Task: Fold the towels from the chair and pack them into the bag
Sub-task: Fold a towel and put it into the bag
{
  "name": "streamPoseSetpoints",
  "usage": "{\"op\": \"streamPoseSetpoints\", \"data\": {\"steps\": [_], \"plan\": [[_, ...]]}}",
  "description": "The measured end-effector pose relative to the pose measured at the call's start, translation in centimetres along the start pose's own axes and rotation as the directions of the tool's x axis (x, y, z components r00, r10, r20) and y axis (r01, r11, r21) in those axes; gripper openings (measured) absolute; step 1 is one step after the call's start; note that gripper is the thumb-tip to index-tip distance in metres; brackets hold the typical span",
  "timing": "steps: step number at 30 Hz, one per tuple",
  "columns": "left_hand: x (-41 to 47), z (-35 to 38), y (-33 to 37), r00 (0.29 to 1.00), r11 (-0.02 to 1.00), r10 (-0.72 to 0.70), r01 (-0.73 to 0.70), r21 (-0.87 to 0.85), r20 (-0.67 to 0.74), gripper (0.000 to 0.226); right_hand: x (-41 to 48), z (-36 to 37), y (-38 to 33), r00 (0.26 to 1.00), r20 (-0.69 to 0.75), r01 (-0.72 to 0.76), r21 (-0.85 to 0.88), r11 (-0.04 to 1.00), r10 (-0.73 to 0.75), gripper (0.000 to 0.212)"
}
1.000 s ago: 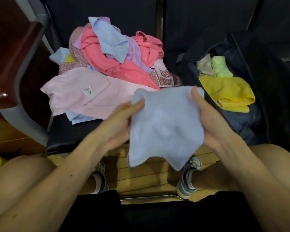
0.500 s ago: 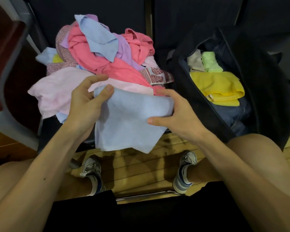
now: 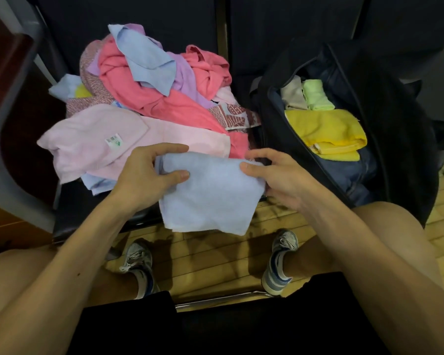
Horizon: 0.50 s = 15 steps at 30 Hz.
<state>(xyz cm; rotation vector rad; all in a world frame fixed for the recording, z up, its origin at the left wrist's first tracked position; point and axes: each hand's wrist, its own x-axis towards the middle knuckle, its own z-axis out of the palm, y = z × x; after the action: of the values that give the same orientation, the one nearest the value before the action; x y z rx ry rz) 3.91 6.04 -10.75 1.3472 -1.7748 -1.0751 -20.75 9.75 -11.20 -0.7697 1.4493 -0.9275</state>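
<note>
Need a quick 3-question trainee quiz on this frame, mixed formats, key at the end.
1. True or false: the left hand and the right hand both hold the light blue towel.
2. Which of these is already in the bag? A) yellow towel B) black towel C) orange towel
3. Fill in: the white label sits on the ___ towel on the chair.
Key: 1 true; 2 A; 3 pale pink towel.
</note>
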Motion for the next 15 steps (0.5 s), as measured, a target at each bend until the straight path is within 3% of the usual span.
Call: {"op": "streamPoseSetpoints", "data": {"steps": [3,7,15], "plan": [[0.2,0.0,-0.3,0.997,1.000,-0.013,0.012,-0.017,-0.071,0.038,0.0,0.6,0.7,0.997,0.077,0.026,0.055,0.998,-0.030,0.035],[0.2,-0.3,-0.2,0.997,1.000,0.004,-0.003,0.013,-0.076,0.036,0.8,2.0,2.5,0.984,0.108,0.164,-0.247,0.955,-0.141,0.066],[0.4,-0.6,-0.7,0.992,0.988,-0.013,0.033,0.151,-0.128,0.033,0.8,0.7,0.7,0.900,0.006,0.352,-0.603,0.716,-0.437,0.035]]}}
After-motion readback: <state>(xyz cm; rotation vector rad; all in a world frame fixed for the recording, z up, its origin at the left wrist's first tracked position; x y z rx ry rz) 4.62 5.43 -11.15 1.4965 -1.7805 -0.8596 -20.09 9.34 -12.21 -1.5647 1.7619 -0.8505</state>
